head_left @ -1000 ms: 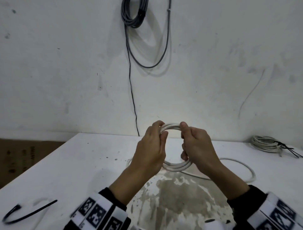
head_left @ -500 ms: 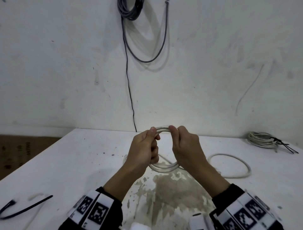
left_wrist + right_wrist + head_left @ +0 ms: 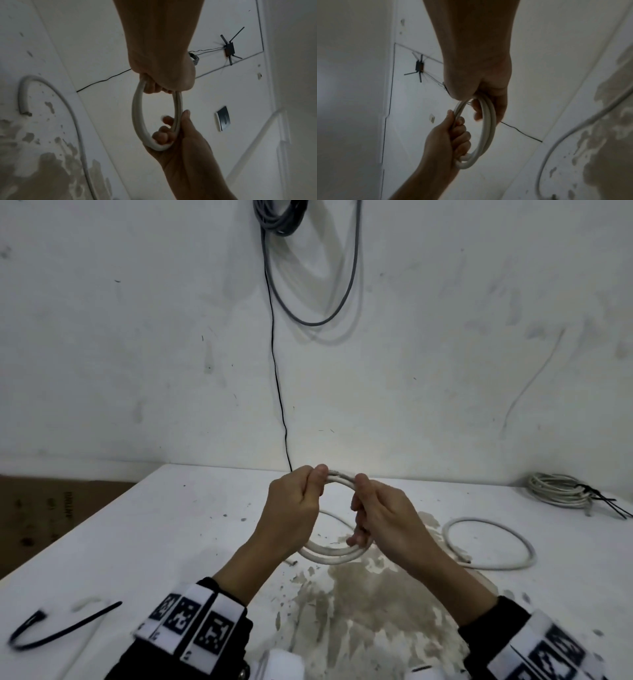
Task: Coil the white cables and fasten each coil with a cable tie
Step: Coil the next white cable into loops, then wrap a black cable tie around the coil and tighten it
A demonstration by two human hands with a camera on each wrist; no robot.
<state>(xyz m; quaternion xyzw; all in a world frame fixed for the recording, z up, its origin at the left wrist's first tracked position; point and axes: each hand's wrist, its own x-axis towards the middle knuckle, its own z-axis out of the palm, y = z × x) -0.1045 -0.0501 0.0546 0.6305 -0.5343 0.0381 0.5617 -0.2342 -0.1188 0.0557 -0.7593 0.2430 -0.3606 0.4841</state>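
Note:
Above the white table [image 3: 171,542] I hold a white cable coil [image 3: 332,554] of a few turns upright between both hands. My left hand [image 3: 313,484] grips its upper left, thumb on top. My right hand [image 3: 359,508] grips its right side, fingers curled through the ring. The left wrist view shows the coil [image 3: 137,115] running from my left hand [image 3: 159,86] down to my right hand [image 3: 180,135]. In the right wrist view the coil [image 3: 488,128] runs from my right hand [image 3: 488,97] to my left hand [image 3: 452,135]. The cable's loose tail [image 3: 496,566] loops on the table to the right.
A black cable tie [image 3: 61,628] lies near the table's front left corner. A bundled white cable coil [image 3: 555,489] with black ties sits at the far right by the wall. Grey cable [image 3: 308,316] hangs on the wall. A brown stain [image 3: 359,611] marks the table.
Both hands have shifted their grip around the coil and come lower and closer together. The loose tail on the table has drawn into a tighter loop.

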